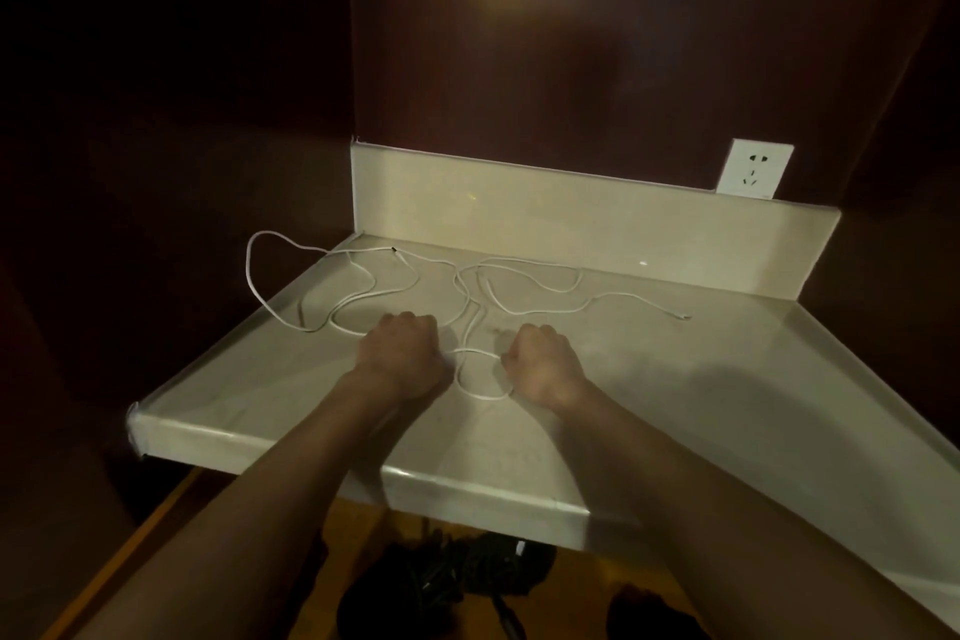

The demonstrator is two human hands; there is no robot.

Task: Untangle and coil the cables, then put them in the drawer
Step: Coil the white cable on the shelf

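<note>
The white cables (pixel 470 296) sprawl in loose, crossing loops over the pale countertop (pixel 727 405), 1 loop hanging off its left edge and 1 plug end (pixel 684 316) lying well off to the right, so I judge the untangling barely begun, with all the coiling and the trip to the drawer, which I cannot see here, left to do. A small loop (pixel 480 374) lies between my fists: my left hand (pixel 402 353) and my right hand (pixel 543 361) are both curled knuckles-up and seem to pinch that strand at either side, though my fingertips are hidden.
</note>
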